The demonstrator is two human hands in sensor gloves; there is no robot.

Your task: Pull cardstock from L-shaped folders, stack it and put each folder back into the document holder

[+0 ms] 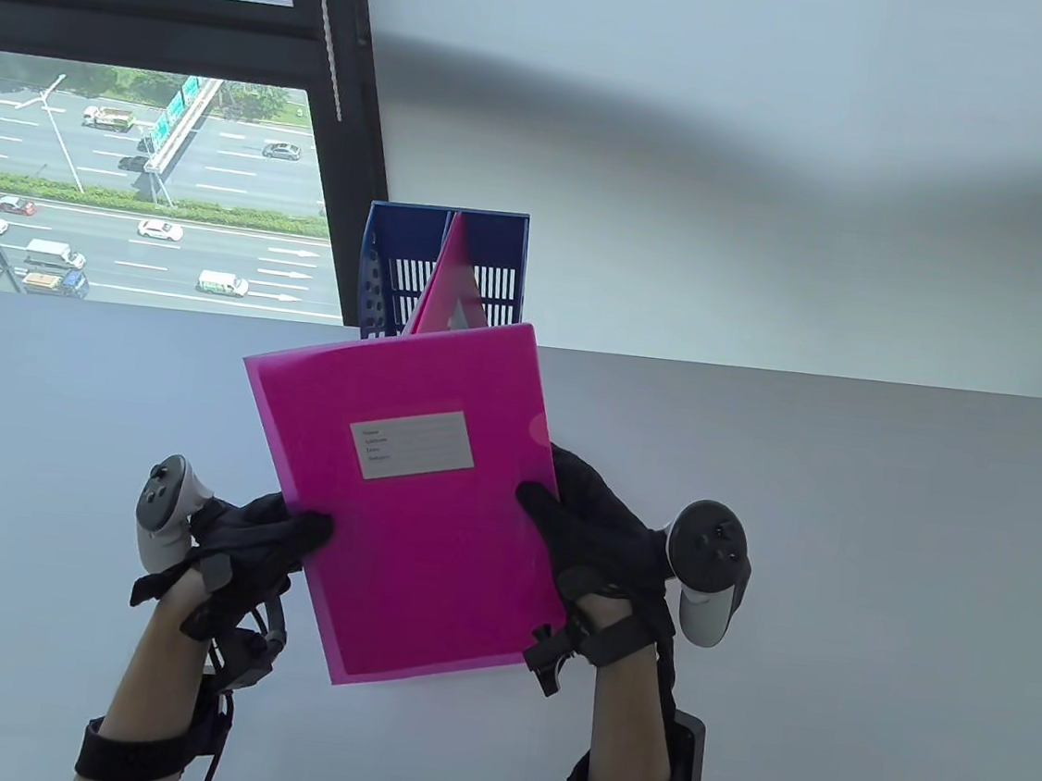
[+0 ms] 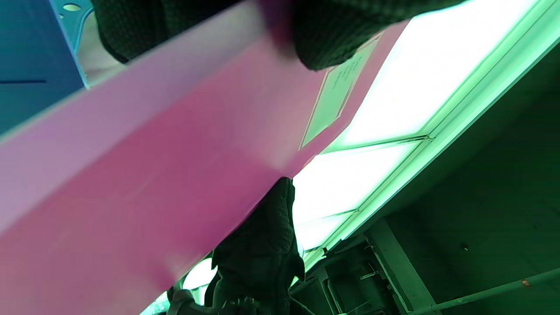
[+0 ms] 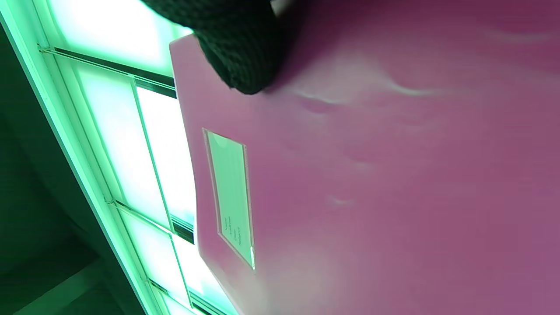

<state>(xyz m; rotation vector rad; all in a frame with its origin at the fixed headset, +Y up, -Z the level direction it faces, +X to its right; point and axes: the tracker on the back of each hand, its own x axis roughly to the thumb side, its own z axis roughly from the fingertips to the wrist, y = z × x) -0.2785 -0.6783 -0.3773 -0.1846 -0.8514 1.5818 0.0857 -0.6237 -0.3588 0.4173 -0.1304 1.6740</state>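
The translucent magenta plastic L-shaped folder with a grey label (image 1: 421,501) was held up off the white table (image 1: 839,554), in front of the blue slotted plastic document holder (image 1: 405,257) at the table's far edge. The left hand (image 1: 255,535) pinched the folder's left edge, thumb on the front face; the right hand (image 1: 604,534) gripped its right edge the same way, fingers behind.

Whether cardstock sat inside could not be told; the cover was too cloudy. The likeliest slip, as I judged it, was the slick plastic sliding through the pinches, or any sheet inside dropping out of an open side if the folder tipped that way. A second pink folder (image 1: 449,295) leaned in the holder just behind, and a careless swing back could have knocked it.

Room was generous: bare table lay to either side of the holder and nearer the person.
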